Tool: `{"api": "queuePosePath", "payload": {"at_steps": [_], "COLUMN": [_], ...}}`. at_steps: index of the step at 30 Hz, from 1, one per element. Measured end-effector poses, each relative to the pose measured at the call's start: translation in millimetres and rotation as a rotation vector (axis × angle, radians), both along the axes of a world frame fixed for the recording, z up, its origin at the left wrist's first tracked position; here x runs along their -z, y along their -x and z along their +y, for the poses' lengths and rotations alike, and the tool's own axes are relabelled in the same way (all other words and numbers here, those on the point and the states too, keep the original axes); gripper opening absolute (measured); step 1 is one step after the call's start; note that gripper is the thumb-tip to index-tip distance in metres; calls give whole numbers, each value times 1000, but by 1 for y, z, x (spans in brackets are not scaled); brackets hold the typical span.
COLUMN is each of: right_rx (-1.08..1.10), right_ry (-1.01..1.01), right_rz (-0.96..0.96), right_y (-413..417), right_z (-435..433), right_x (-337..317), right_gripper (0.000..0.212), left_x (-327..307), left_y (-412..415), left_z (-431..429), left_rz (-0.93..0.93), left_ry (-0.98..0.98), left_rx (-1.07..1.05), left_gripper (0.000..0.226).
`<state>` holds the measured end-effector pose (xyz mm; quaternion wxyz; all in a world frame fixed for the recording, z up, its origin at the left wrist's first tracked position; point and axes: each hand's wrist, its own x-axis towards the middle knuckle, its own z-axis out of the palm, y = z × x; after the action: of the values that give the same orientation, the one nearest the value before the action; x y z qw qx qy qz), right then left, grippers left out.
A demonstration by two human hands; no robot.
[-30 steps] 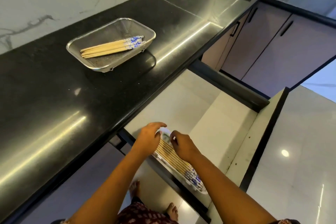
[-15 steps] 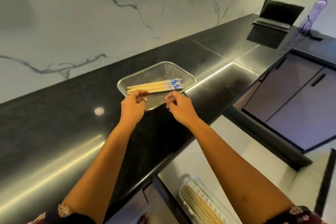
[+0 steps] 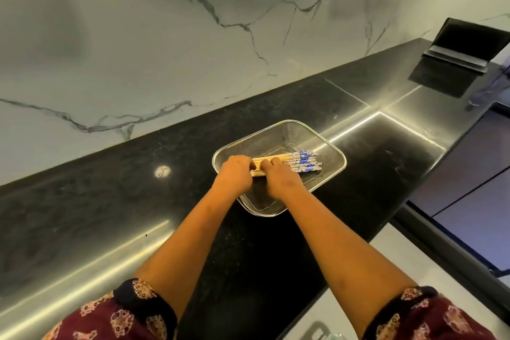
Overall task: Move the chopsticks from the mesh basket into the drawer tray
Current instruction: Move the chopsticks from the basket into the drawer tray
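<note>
A rectangular steel mesh basket sits on the black countertop. Inside it lies a bundle of several wooden chopsticks with blue-and-white patterned ends pointing right. My left hand covers their plain left ends with its fingers curled onto them. My right hand rests on the middle of the bundle, fingers curled over it. Both hands are down inside the basket. The drawer tray shows only as a pale sliver at the bottom edge.
A white marble wall rises behind the counter. A black stand sits on the counter at the far right. Grey cabinet doors run along the right side, and the pale drawer interior lies below the counter edge.
Both hands left the tray in the drawer, rose to the counter and reached into the basket. They now press on the chopstick bundle, which they hovered beside half a second ago.
</note>
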<state>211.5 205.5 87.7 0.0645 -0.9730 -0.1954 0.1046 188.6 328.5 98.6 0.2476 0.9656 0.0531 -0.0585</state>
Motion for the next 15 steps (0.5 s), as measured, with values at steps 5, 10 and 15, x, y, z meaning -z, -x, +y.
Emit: {"api": "queuePosePath", "payload": {"at_steps": [5, 10, 15], "right_rx": [15, 13, -27], "right_ry": [43, 70, 118], "right_rz": [-101, -126, -160], "right_y": [-5, -7, -8], "right_z": [11, 15, 15], "right_x": [9, 15, 16], "right_gripper": [36, 30, 32], "left_x": [9, 12, 9], "left_y": [-6, -5, -3], "left_z": [0, -1, -2], "left_rz": [5, -22, -34], "left_ry": [-107, -144, -162], "left_rx": [13, 25, 36], "left_gripper": [30, 28, 25]}}
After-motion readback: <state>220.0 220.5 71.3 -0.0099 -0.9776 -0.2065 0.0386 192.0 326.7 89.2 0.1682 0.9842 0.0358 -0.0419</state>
